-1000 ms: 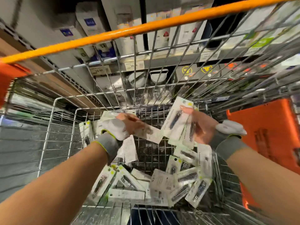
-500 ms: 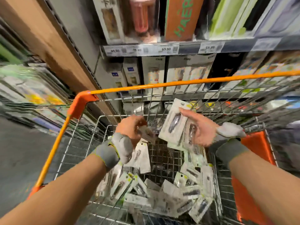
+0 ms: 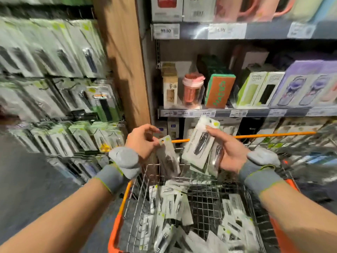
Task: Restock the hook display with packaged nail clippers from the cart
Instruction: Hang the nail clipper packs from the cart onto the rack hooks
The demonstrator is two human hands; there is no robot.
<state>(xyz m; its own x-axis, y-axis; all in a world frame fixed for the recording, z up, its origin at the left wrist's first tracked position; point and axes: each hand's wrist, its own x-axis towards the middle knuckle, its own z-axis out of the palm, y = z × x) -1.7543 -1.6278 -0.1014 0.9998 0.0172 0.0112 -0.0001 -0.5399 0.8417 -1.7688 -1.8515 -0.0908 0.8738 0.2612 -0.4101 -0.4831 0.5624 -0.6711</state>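
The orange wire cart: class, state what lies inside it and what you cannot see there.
Inside the cart lie loose packaged nail clippers, piled at left and lower right, with bare mesh between. Packs beneath the piles are covered, so their number cannot be told.

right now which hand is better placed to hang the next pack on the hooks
Left, most likely. The left hand pinches one pack by its top, and the hook display is on that side. The right hand grips a stack of packs, farther away.
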